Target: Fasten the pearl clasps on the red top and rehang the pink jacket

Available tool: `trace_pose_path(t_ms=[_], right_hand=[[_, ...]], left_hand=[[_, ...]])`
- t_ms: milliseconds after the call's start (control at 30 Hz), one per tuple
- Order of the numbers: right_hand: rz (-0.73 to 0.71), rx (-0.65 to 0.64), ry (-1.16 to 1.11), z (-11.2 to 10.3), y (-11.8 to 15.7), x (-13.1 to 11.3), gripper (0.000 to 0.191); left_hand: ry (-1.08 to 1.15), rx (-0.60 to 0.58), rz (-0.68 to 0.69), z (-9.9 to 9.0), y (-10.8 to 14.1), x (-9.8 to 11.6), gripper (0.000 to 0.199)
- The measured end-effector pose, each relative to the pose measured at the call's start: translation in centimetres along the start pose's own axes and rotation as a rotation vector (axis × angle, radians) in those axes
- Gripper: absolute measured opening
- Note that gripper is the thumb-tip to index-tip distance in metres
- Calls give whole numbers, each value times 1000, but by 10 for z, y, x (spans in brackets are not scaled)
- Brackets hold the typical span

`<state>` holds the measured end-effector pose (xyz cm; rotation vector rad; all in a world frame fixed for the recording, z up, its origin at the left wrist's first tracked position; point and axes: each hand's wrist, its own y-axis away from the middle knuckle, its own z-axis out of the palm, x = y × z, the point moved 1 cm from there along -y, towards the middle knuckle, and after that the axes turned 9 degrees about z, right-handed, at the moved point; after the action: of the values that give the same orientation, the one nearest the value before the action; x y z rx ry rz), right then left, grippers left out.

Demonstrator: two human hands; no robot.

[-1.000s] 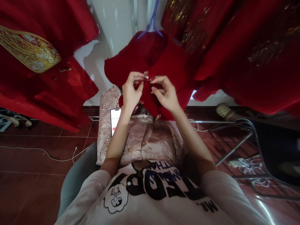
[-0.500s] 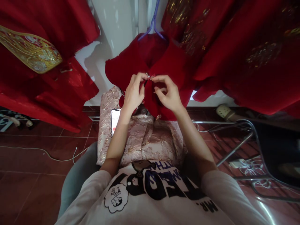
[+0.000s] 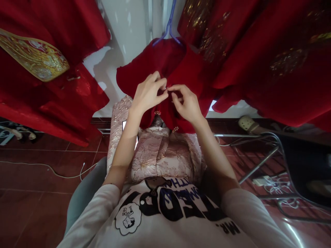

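Observation:
A red garment (image 3: 195,72) hangs in front of me on a purple wire hanger (image 3: 169,26), its neckline facing me. Small beaded fastenings run down its front edges, with one beaded fastening (image 3: 157,112) on the left edge and another lower right. My left hand (image 3: 151,90) is closed in a pinch at the upper beaded fastening, thumb and fingertips meeting there. From the other side, my right hand (image 3: 186,103) grips the garment's front edge, forefinger at the same fastening and thumb bent below. The fingers mostly cover this fastening.
Pink brocade fabric (image 3: 150,155) covers my lap, with a phone (image 3: 124,125) partly hidden under my left forearm. Red embroidered garments (image 3: 258,79) hang on both sides. A black chair (image 3: 305,165) and tangled white cables (image 3: 274,186) are at right.
My left hand has turned and lifted slightly, its forearm shifting left over the phone. The lower left fastening now shows. My right hand has barely moved.

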<state>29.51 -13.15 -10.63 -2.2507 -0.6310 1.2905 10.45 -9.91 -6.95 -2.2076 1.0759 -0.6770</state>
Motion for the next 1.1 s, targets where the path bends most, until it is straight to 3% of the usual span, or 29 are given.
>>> trace_pose_path(t_ms=[167,367,733,1100], right_hand=[[33,44,-60,2,-8,13,43],[60,72,-114,8,-18,25,46],[96,70,-145,7,-23,27,44],[125,41,-184,5,-26,21,51]], left_hand=[[-8,-67,57,-3,-5,3,8],[29,-56,40,-9,-7,5,7],[95,-89,32,-1,-5,-4,3],[49,-132,23,-10,-5,6,8]])
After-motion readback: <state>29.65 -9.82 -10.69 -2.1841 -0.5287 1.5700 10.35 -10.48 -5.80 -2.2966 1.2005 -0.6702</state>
